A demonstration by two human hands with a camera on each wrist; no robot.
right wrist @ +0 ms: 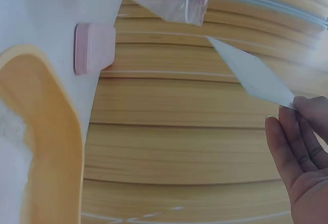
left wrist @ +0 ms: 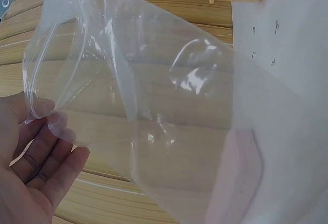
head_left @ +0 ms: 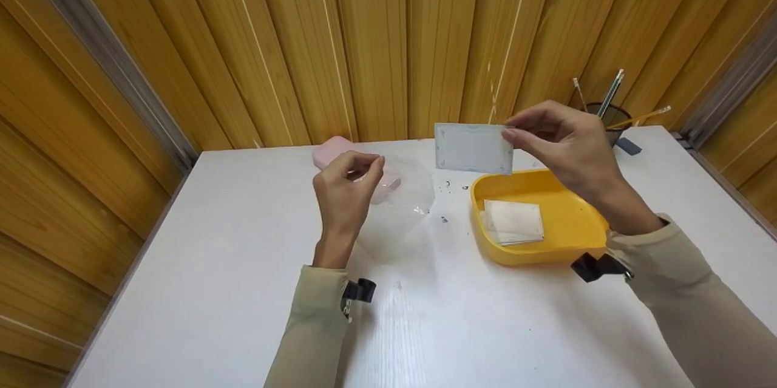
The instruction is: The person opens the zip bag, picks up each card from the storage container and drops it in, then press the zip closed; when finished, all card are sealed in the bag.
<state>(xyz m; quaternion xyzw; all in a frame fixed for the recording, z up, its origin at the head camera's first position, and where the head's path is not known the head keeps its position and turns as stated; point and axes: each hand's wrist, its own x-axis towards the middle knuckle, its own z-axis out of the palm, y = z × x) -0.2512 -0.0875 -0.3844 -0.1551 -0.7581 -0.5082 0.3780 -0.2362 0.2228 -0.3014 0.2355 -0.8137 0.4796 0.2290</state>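
A pink case (head_left: pixel 340 160), yellow tray (head_left: pixel 576 227) with white cards (head_left: pixel 513 221), and pencil cup (head_left: pixel 610 118) sit on the white table (head_left: pixel 243 266)

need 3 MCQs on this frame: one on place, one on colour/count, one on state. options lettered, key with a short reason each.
1. Where is the pale card?
A. Lying in the tray
B. Held up in the air by the right hand
C. Inside the clear bag

2. What colour is the tray?
A. Yellow
B. Green
C. Black

3. How is the clear plastic bag held?
A. Flat on the table, untouched
B. Pinched at its top by the left hand and hanging down
C. Folded inside the pink box

Key:
1 B: the head view shows the right hand's fingertips pinching the card's edge above the tray's far rim.
2 A: the tray is yellow, with a white folded piece lying in it.
3 B: the left wrist view shows fingers at the bag's zip edge, the bag hanging open below.
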